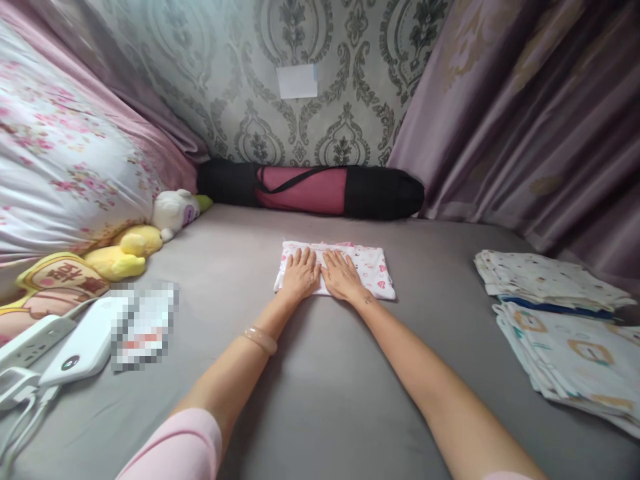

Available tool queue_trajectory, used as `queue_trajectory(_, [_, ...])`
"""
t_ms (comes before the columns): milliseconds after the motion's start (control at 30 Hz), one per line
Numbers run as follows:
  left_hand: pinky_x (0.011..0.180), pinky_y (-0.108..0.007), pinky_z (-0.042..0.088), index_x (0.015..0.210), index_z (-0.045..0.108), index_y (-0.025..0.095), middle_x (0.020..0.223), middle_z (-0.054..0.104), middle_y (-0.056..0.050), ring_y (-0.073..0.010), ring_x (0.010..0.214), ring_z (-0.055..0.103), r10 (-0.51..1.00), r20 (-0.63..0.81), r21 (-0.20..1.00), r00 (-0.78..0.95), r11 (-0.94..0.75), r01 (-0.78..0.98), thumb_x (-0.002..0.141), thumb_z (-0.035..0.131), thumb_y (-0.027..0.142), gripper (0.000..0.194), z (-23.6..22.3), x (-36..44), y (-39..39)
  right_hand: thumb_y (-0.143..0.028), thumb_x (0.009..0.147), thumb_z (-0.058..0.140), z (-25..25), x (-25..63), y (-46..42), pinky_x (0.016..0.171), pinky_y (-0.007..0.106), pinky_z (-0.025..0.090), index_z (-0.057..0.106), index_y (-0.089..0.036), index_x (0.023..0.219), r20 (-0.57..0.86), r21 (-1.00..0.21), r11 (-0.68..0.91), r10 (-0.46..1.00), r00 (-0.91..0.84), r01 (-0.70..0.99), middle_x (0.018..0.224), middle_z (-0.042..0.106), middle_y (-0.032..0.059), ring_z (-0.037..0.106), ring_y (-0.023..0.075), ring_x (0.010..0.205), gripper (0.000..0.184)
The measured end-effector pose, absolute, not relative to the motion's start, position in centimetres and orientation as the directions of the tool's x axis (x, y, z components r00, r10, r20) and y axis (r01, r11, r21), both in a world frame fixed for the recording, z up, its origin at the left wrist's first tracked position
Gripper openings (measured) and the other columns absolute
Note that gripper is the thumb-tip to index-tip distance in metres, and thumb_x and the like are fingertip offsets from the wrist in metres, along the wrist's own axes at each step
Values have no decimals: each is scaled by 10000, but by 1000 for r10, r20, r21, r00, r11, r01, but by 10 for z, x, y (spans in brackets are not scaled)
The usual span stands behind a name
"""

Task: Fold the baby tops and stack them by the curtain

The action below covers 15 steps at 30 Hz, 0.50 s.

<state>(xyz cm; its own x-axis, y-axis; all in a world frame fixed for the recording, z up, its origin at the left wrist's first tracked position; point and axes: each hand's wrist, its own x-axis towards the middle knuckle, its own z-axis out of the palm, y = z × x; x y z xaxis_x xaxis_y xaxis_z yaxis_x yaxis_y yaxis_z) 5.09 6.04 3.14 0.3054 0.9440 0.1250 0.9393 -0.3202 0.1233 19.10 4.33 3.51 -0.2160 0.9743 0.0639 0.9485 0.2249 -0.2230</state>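
A folded white cloth with pink hearts and other small prints (373, 268) lies flat on the grey sheet (320, 373) in front of me. My left hand (301, 273) rests palm down on its left part, fingers stretched out. Close beside it, my right hand (342, 275) presses flat on the middle of the same cloth, fingers also extended. The two thumbs almost meet. Neither hand grips anything. Part of the cloth is hidden under my palms, and a bit of pink shows along its far edge.
To the right lie two stacks of folded printed cloths, one farther (545, 277) and one nearer (575, 353). A black and maroon roll bag (305, 190) lies against the wall. At left are plush toys (120, 253), a power strip (37, 340), a white power bank (90, 340) and cables.
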Motion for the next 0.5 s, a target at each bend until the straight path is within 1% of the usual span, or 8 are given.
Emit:
queue_trajectory(133, [1150, -526, 189, 1473, 356, 162, 1557, 274, -167, -341, 1440, 225, 955, 138, 115, 264, -280, 953, 972, 285, 497, 607, 31, 45, 63, -409, 993, 198, 36, 202, 40, 1178, 449, 62, 273, -67, 1505, 63, -214, 178, 984, -168, 960, 1585, 202, 95, 136, 237, 1462, 620])
queue_trajectory(233, [1148, -521, 199, 1493, 300, 138, 1563, 252, -177, -324, 1452, 195, 959, 115, 139, 258, -273, 952, 955, 266, 568, 690, 28, 40, 66, -419, 993, 194, 36, 214, 38, 1179, 428, 51, 264, -48, 1503, 64, -188, 121, 992, -111, 975, 1586, 188, 116, 131, 228, 1464, 635])
queue_trajectory(400, [1156, -505, 191, 1504, 271, 123, 1575, 225, -164, -314, 1461, 170, 959, 84, 159, 271, -282, 946, 952, 238, 585, 720, 31, 36, 67, -436, 984, 206, 35, 231, 35, 1180, 420, 39, 263, -46, 1503, 65, -134, 89, 995, -81, 987, 1588, 173, 123, 131, 230, 1464, 652])
queue_trajectory(500, [1170, -466, 182, 1510, 259, 125, 1578, 225, -143, -287, 1465, 168, 959, 51, 165, 280, -285, 944, 959, 236, 568, 707, 36, 33, 66, -434, 983, 195, 35, 242, 33, 1181, 433, 41, 272, -59, 1503, 69, -109, 70, 996, -63, 992, 1587, 188, 110, 131, 230, 1464, 646])
